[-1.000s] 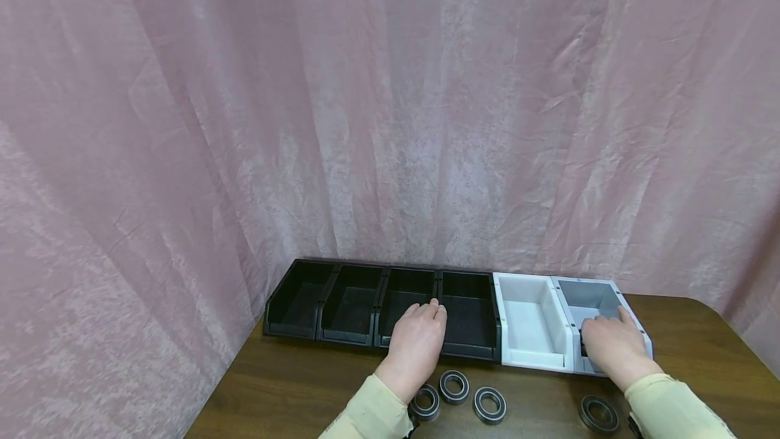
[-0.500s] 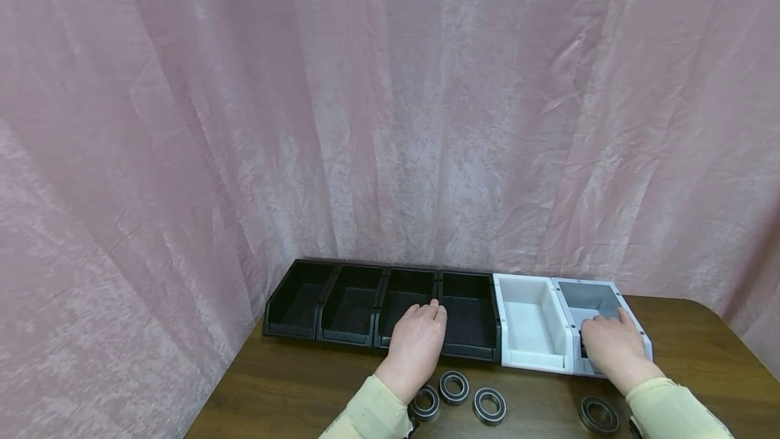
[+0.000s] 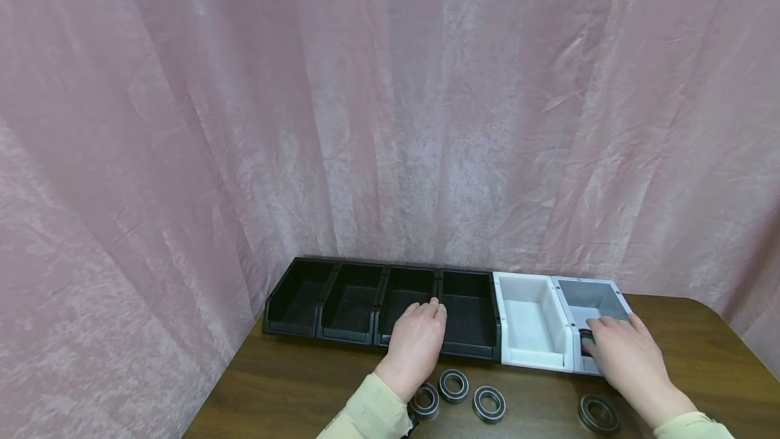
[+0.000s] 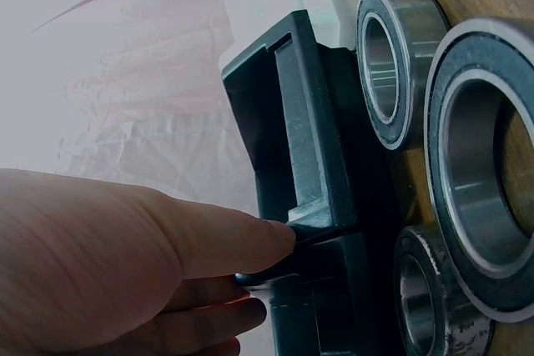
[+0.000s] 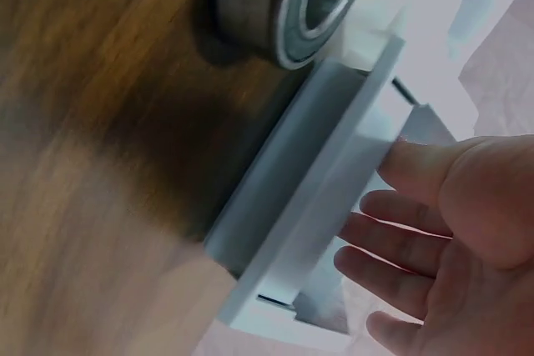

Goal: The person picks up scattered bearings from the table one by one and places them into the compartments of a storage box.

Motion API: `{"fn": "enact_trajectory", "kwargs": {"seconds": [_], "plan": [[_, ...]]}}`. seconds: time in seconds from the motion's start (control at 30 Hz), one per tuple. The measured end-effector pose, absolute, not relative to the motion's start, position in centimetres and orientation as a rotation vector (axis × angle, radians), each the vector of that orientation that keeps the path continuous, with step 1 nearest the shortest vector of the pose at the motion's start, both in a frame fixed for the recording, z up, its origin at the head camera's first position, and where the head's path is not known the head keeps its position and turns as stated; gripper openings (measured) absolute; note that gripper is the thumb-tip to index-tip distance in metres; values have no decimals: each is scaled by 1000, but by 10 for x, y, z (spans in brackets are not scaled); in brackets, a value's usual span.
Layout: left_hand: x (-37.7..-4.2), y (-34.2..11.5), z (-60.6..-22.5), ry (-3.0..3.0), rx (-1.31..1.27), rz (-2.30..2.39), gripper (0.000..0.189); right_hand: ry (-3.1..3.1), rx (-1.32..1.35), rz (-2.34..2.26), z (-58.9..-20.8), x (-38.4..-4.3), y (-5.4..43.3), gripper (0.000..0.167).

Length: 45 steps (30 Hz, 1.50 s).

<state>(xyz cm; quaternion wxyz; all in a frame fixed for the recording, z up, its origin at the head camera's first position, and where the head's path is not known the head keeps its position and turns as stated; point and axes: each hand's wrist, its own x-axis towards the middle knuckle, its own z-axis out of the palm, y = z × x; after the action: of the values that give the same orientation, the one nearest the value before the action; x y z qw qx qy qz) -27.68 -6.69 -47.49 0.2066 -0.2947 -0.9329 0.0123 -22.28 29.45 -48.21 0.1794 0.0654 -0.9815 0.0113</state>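
Observation:
My left hand (image 3: 416,339) holds the front of the divider between two bins in a joined row of black bins (image 3: 347,334). In the left wrist view its thumb (image 4: 250,243) presses the rim, with the other fingers bent behind. My right hand (image 3: 627,358) is over the front of the grey bin (image 3: 588,293) at the row's right end, its fingers (image 5: 392,243) loosely spread and the thumb at the front edge. A ball bearing (image 3: 586,342) stands inside that bin beside the thumb, partly covered by the hand.
A white bin (image 3: 533,320) sits between the black and grey ones. On the brown wooden table (image 3: 292,385) lie several bearings: one (image 3: 424,402) by the left wrist, a second (image 3: 453,386), a third (image 3: 489,404), and another (image 3: 598,414) before the grey bin. A pink curtain (image 3: 390,120) hangs behind.
My right hand has drawn back and to the right, its fingers spreading, so more of the bearing in the grey bin shows. The left hand has stayed in place.

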Motion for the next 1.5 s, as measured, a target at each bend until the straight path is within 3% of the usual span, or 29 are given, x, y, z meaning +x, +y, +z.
{"fn": "enact_trajectory", "kwargs": {"seconds": [0.27, 0.87, 1.5], "plan": [[-276, -68, -473, -2602, -823, 6, 47, -2741, 198, 34, -472, -209, 286, 46], [-276, -66, -473, -2606, -828, 25, 47, -2741, 232, 51, -462, -175, 283, 45], [-275, -65, -474, -2614, -817, 23, 50, -2842, 203, -1, -465, -173, 285, 44]]}}
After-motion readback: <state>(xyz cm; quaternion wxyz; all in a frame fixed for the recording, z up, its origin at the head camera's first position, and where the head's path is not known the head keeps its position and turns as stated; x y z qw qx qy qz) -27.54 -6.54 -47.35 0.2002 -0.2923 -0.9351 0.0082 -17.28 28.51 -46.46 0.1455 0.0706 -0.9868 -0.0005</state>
